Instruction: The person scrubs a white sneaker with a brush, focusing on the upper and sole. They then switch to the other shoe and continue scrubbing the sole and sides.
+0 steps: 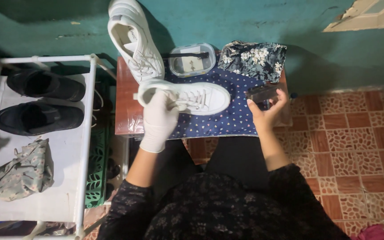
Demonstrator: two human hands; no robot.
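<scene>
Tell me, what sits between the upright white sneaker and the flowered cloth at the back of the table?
A clear lidded container lies between the upright white sneaker and the flowered cloth, as the head view shows.

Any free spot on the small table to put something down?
Free: dotted cloth along the near edge, between left hand and right hand. Crowded: back edge, taken by second shoe, container, floral cloth; middle by held shoe.

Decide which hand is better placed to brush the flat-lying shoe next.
Probably right: the right hand already holds the brush beside the shoe, while the gloved left hand steadies the shoe's heel end.
</scene>
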